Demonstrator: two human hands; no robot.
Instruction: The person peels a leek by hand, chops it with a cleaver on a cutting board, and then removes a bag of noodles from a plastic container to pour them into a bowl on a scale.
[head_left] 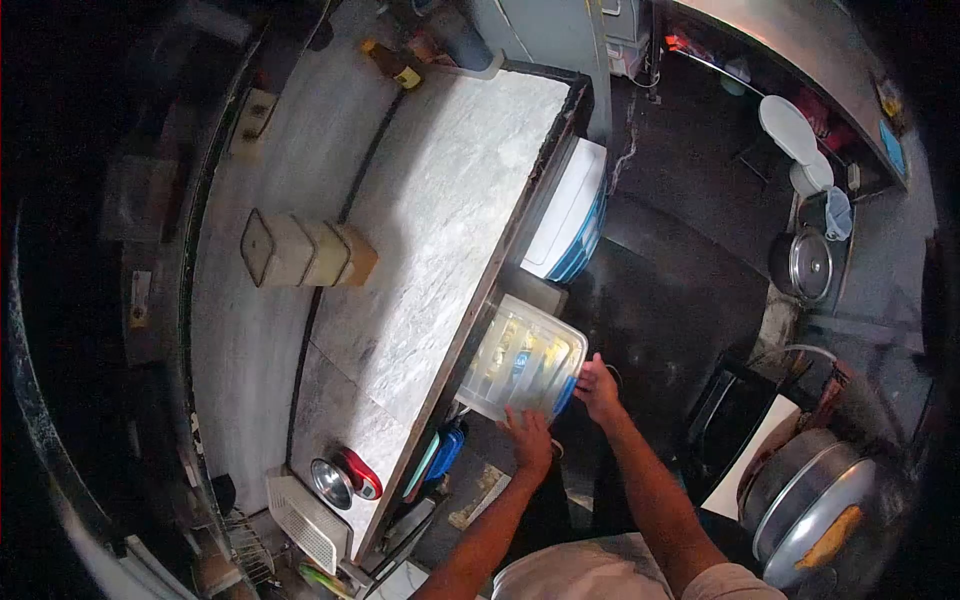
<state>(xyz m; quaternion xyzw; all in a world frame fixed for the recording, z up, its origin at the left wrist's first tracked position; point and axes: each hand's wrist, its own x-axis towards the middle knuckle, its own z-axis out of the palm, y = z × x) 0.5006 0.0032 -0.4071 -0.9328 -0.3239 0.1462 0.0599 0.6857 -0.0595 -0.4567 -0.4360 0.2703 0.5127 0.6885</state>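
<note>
We held a clear box (522, 358) with both hands just off the edge of the tabletop (440, 210), at the level of the shelf below it; our left hand (528, 437) gripped its near side, fingers spread against the plastic; our right hand (598, 387) clasped its right corner, beside a blue lid or rim. The box was tilted, and pale and yellow items showed through its wall; we could not tell what they were. A white and blue tub (570, 215) sat further along under the tabletop; a beige container (300, 250) lay on its side on the tabletop, well apart; a red-rimmed steel cup (345, 478) lay near the close end.
</note>
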